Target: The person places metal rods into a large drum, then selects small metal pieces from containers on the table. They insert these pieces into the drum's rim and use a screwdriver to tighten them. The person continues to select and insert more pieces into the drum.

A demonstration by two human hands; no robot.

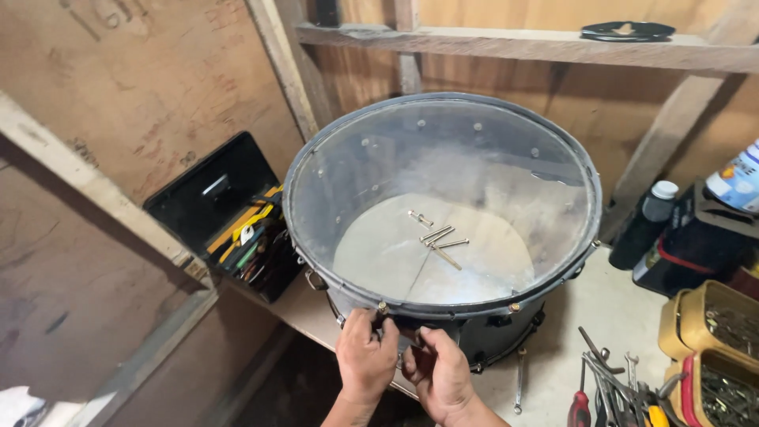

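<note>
Both hands, the left hand (pixel 365 356) and right hand (pixel 440 372), cover the drum's (pixel 443 205) near rim, so whatever they grip there is hidden. The bench's (pixel 585 316) right edge is cut off, with the yellow boxes (pixel 711 348) and tools (pixel 617 383).

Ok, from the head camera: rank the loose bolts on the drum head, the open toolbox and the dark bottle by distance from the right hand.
1. Loose bolts: just beyond the right hand, lying on the clear drum head.
2. Open toolbox: off to the left, against the plywood wall.
3. Dark bottle: far right, behind the drum.
</note>
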